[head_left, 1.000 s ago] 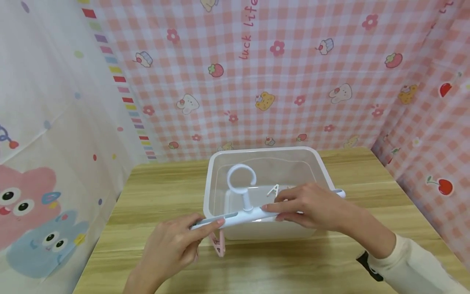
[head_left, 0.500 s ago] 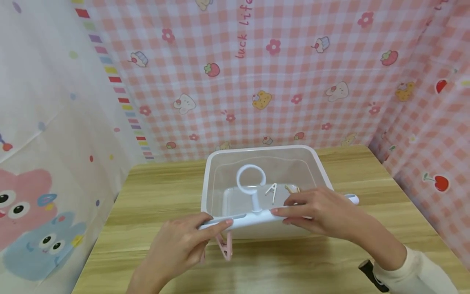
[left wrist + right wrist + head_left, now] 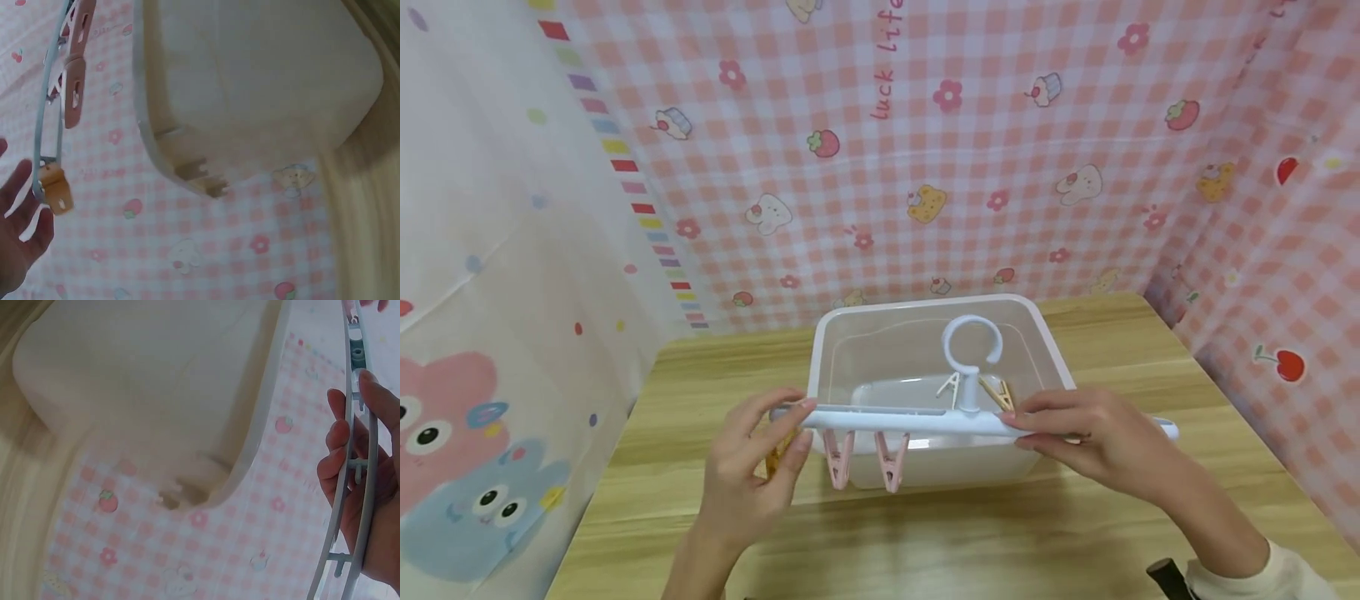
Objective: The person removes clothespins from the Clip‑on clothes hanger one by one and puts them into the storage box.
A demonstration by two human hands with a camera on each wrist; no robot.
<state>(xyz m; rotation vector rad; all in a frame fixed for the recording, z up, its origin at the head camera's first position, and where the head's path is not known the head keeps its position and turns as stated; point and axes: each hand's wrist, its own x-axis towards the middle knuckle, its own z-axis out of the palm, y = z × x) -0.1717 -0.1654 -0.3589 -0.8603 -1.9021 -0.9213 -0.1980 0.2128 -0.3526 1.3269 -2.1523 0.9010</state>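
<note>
A pale blue plastic clothes hanger (image 3: 880,420) is held level above the near rim of the bin, its round hook pointing up. At its left end, my left hand (image 3: 748,467) pinches the bar beside an orange clothespin (image 3: 56,189). Two pink clothespins (image 3: 891,461) hang from the bar's left half; the left wrist view shows them too. Just right of the hook, my right hand (image 3: 1097,442) grips the hanger, thumb below and fingers above. From beneath, the right wrist view shows my fingers curled round the hanger's open frame (image 3: 357,464).
Behind the hanger a translucent white bin (image 3: 925,306) stands on the wood-grain table (image 3: 722,375). Inside lie a white clothespin (image 3: 951,385) and a tan clothespin (image 3: 1000,396). Patterned cloth (image 3: 850,100) hangs at the back and both sides.
The hanger has shifted right and become level. My left hand has slid to its left end, revealing a second pink clothespin and the orange one. My right hand has moved right, still gripping the bar.
</note>
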